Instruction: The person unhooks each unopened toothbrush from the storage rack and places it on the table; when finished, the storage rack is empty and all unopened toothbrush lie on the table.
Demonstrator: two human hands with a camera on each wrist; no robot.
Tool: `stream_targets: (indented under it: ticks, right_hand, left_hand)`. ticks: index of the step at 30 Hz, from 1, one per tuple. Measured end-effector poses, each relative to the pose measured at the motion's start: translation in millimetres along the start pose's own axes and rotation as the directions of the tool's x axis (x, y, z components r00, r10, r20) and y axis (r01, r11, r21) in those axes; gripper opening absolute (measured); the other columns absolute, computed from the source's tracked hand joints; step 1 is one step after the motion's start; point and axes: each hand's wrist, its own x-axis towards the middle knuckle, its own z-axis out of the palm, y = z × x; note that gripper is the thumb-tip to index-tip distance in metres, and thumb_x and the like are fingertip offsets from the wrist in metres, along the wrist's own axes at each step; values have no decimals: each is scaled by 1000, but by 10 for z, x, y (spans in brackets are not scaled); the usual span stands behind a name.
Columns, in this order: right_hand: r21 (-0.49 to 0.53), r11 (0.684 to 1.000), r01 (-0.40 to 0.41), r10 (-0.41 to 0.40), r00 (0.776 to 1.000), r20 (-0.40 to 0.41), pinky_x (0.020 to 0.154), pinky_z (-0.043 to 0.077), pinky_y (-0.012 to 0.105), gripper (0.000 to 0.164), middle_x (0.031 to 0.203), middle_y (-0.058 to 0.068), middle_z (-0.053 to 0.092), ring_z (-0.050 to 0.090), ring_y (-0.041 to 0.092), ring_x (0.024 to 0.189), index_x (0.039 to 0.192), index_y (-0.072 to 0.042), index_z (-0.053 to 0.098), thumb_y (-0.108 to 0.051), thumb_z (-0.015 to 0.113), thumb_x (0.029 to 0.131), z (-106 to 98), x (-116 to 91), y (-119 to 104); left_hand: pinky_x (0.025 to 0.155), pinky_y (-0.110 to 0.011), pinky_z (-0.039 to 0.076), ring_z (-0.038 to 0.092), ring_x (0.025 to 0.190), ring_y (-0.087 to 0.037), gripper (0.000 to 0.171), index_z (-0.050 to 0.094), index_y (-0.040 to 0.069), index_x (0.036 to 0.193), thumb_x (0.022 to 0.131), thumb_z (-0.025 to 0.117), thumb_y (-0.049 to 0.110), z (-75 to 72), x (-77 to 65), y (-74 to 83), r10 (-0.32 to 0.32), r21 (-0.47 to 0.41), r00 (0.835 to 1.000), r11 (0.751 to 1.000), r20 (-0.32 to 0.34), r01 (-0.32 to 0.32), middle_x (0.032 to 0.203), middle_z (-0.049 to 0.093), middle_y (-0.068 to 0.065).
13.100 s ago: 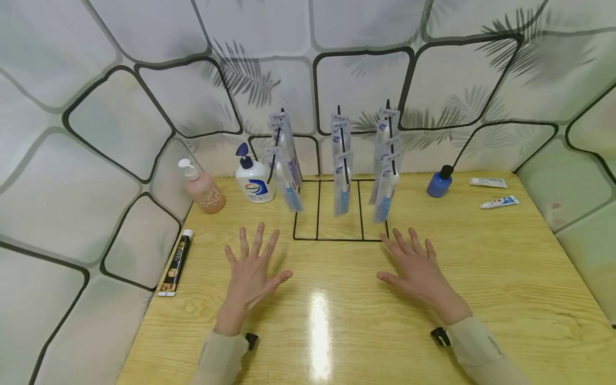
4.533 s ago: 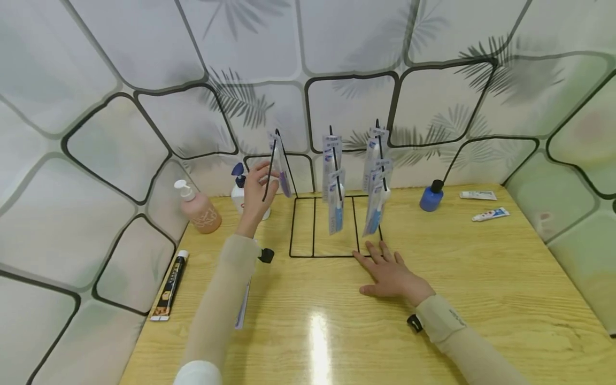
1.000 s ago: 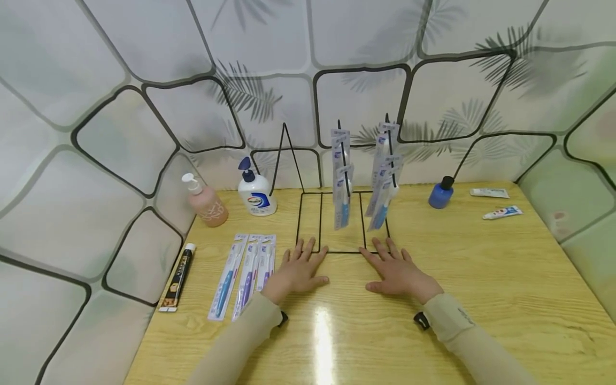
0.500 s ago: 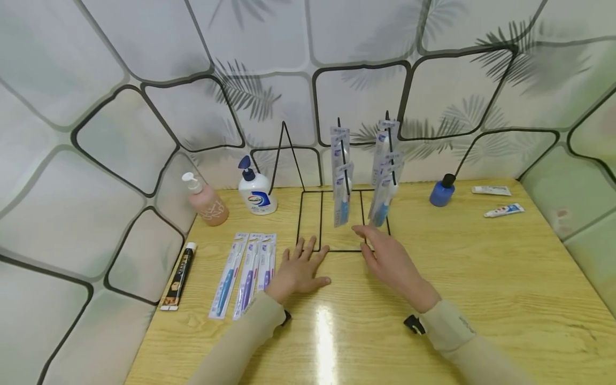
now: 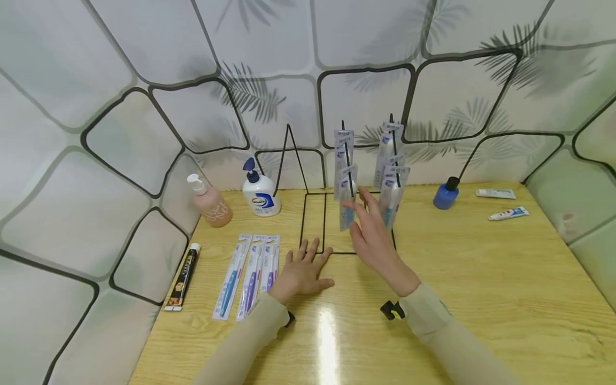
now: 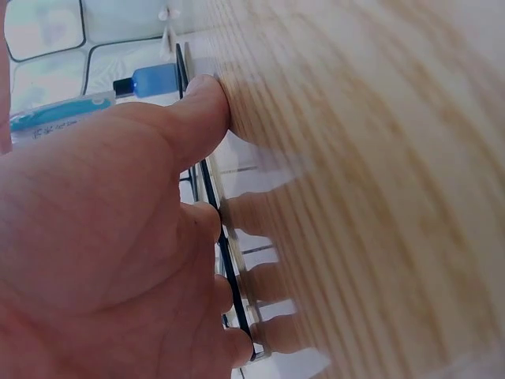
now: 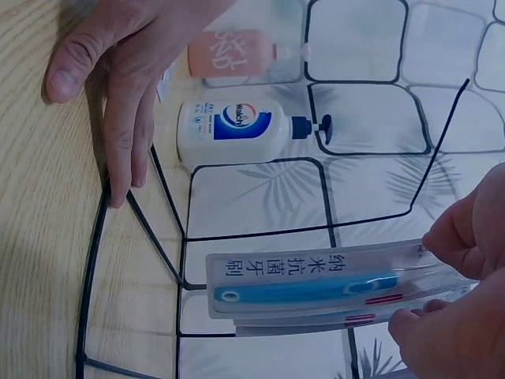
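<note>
My right hand (image 5: 372, 243) is raised at the middle prong of a black wire rack (image 5: 314, 193). Its fingers lie to either side of the front toothbrush pack (image 7: 316, 284), a blue-handled brush in clear plastic, and pinch it; the contact is partly hidden. Another toothbrush pack (image 5: 343, 152) hangs behind. My left hand (image 5: 302, 275) rests spread at the rack's front bar, fingertips on it. More toothbrush packs (image 5: 392, 195) hang on the right prong. On the table left of my left hand lie a blue toothbrush pack (image 5: 234, 283) and two purple toothbrush packs (image 5: 251, 283).
A white pump bottle (image 5: 261, 195) and a pink pump bottle (image 5: 212, 203) stand at the back left. A black tube (image 5: 184, 278) lies by the left edge. Toward the back right are a blue bottle (image 5: 446, 195) and two small tubes (image 5: 509, 214). The rack's left prong (image 5: 284, 160) is bare.
Three toothbrush packs from the left prong now lie on the table. Since a second ago, my right hand has risen from the front bar to the middle packs; my left hand has stayed.
</note>
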Motion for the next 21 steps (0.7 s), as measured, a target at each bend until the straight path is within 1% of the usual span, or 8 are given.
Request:
stream_targets:
  ticks: [2,4,7,9,12,15,19,21]
  right_hand:
    - [10,1000,-1,1,1000,5,106,44,64,42,166,22,23,33,43,149,136,-2,60,9,52,95,21,21,39]
    - [27,1000,9,-9,1000,-2,105,44,62,43,163,22,27,38,41,144,136,0,59,8,55,95,37,42,65]
    - [31,999,30,-29,999,-26,99,47,56,44,154,22,38,49,38,130,137,2,58,7,57,93,55,66,89]
    - [30,999,41,-39,998,-42,98,47,54,45,148,21,44,53,36,122,137,3,58,6,58,92,57,74,88]
    - [29,999,46,-45,998,-54,100,48,55,44,143,20,49,56,37,121,136,2,59,5,58,92,51,68,80]
    - [41,998,54,-51,997,-55,99,49,54,43,139,20,52,57,37,119,135,0,60,5,58,92,23,41,49]
    - [52,996,76,-72,995,-71,96,51,50,40,132,18,56,59,33,111,132,0,62,6,58,93,-47,-22,-10]
    - [53,995,88,-83,993,-83,95,53,48,40,132,18,57,61,31,110,131,1,63,7,59,93,-92,-63,-37]
  left_hand:
    - [123,-66,15,-2,160,-37,83,9,35,164,97,44,70,15,0,0,1,-2,1000,1000,-3,-1,173,-6,-6]
    - [124,-66,15,-2,160,-36,83,10,35,164,97,44,71,28,2,0,5,-2,1000,1000,-7,-5,173,-6,-5]
    - [123,-66,15,-3,160,-35,84,9,36,164,97,43,72,39,-4,3,13,1,1000,1000,-12,-13,173,-6,-5]
    - [123,-67,15,-3,160,-35,84,9,36,164,97,43,72,43,-4,6,19,1,1000,1000,-15,-19,173,-6,-5]
    - [123,-67,16,-2,160,-35,84,9,36,164,96,44,72,44,-2,7,21,-2,1000,1000,-19,-21,173,-5,-6]
    - [123,-66,16,-2,160,-34,84,9,37,164,96,45,72,40,1,4,14,-6,1000,1000,-16,-14,173,-5,-5]
    - [123,-66,15,-4,160,-34,84,7,38,164,96,44,72,37,1,-10,5,-5,1000,1000,-6,-6,173,-8,-4]
    - [123,-66,15,-5,160,-33,85,7,38,164,96,44,72,32,1,-19,5,-7,1000,1000,-5,-5,173,-8,-4]
